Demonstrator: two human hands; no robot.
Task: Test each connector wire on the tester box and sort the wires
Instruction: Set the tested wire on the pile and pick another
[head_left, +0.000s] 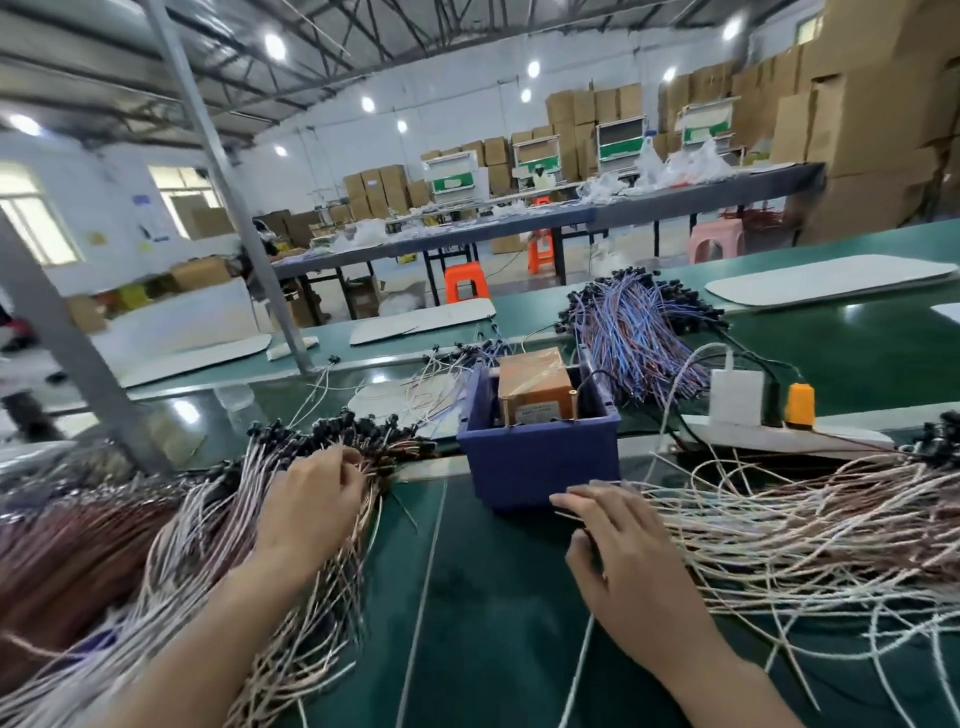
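Where the frame cuts off the left wire heap (130, 545), our left hand (311, 499) curls its fingers among the black connector ends; the fingertips are buried, so we cannot tell whether they pinch a strand. Bare green table (493, 623) lies between our hands. The orange tester box (535, 389) sits in a blue bin (540, 457), its label too blurred to read. Our right hand (628, 556) rests, fingers straight and slightly apart, on the right wire heap (805, 535), just before the bin.
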